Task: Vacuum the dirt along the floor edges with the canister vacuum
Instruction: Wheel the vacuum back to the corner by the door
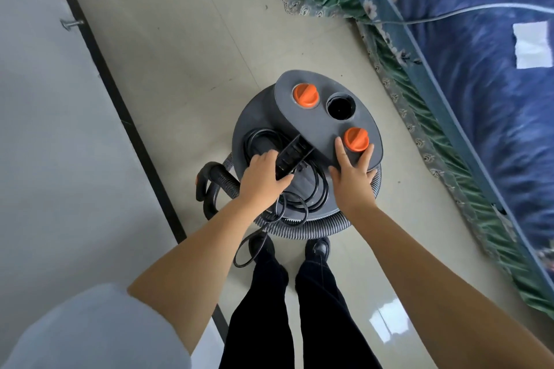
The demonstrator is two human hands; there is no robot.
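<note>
A round grey canister vacuum (317, 126) stands on the tiled floor in front of my feet. Its lid carries two orange knobs (305, 95) and an open black port (341, 105). A black power cord (302, 198) lies coiled on the lid around a black handle. My left hand (262, 178) grips that handle together with the cord. My right hand (352, 174) rests flat on the lid's near edge, its fingers either side of the nearer orange knob (356, 139). A ribbed grey hose (299, 226) wraps the canister's base, with a black curved nozzle (211, 186) at its left.
A white wall with a dark skirting board (120, 105) runs along the left. A bed with a blue flowered cover (467, 75) and a thin cable fills the right. A cord loop (248, 252) lies by my left shoe. Small specks dot the beige floor (192, 39) beyond the vacuum.
</note>
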